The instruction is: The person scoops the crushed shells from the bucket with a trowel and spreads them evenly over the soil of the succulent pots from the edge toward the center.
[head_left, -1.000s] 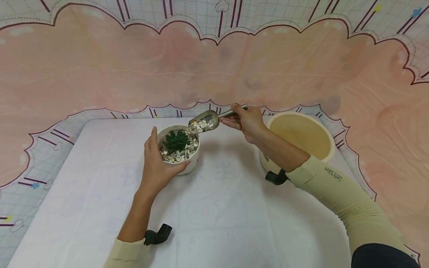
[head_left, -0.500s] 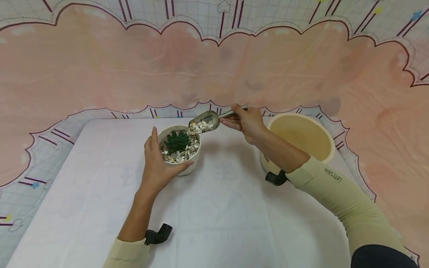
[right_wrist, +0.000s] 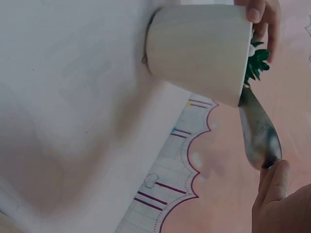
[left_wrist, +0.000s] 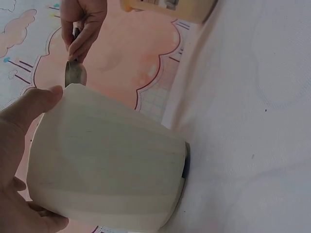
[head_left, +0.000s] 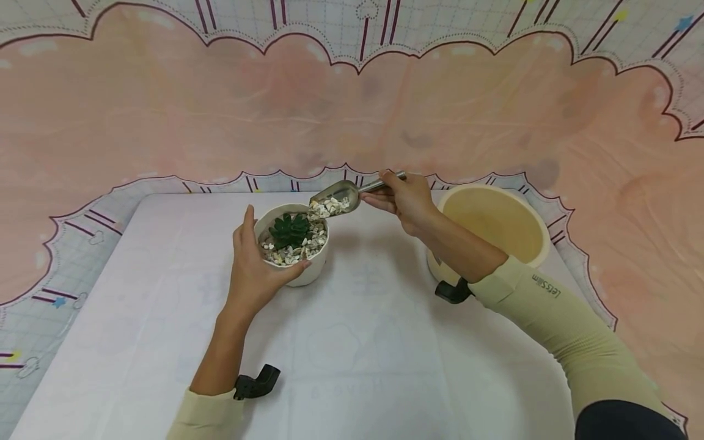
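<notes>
- Holding: left hand, grasping the white planter pot, thumb on the near side of the rim and fingers around the left side
- Pot, white, tapered, one: upright on the white tabletop, left of centre
- Succulent, green rosette, one: inside the pot, toward the far left
- Stone chips, pale, mixed: around the succulent, mostly on its near and right sides
- Right hand: pinching the handle of the metal scoop
- Scoop, one: lip at the pot's far right rim, contact uncertain; bowl carrying a load of pale chips
- Bucket, cream, one: right of the pot, well apart, partly behind the right forearm
- Risk, spill: a sharp tilt could send chips over the rim onto the tabletop
- Risk, plant: chips released too far left could bury or bruise the leaves
- Risk, pot: scoop pressing on the rim could tip it, should the left grasp slacken
</notes>
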`<state>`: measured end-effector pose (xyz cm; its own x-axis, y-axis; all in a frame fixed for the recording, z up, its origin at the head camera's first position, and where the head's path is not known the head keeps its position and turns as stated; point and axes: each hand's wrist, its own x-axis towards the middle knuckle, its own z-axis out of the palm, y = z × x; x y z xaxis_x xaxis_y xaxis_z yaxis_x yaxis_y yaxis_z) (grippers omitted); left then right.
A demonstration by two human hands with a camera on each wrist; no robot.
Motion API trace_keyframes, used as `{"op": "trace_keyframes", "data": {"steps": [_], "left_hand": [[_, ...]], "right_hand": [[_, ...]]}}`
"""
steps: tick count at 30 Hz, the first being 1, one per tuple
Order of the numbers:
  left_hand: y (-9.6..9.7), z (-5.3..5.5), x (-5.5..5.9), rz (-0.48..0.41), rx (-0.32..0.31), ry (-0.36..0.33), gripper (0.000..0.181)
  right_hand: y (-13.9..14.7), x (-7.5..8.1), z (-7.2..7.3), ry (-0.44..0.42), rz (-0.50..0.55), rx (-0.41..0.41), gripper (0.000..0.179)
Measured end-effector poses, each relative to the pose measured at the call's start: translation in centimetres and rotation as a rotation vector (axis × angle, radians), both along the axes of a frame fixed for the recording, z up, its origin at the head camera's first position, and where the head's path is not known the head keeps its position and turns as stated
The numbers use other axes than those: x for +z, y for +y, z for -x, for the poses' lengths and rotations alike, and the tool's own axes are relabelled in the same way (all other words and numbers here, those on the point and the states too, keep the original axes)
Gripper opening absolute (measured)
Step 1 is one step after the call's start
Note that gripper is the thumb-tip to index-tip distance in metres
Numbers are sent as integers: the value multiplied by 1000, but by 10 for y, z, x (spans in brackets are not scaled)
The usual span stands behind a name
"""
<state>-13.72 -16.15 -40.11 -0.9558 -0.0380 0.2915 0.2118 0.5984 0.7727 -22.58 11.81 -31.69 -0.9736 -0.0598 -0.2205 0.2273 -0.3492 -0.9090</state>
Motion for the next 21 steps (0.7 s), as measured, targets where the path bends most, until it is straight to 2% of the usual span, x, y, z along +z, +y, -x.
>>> {"op": "trace_keyframes", "data": {"steps": [6, 11, 21], "left_hand": [[0, -1, 2, -20, -35, -19, 135], [0, -2, 3, -21, -30, -18, 135], [0, -3, 0, -17, -21, -17, 135]], "right_hand": [[2, 1, 0, -4, 8, -2, 19], [3, 1, -2, -11, -10, -11, 20], [11, 1, -9, 9, -33, 31, 23]]}}
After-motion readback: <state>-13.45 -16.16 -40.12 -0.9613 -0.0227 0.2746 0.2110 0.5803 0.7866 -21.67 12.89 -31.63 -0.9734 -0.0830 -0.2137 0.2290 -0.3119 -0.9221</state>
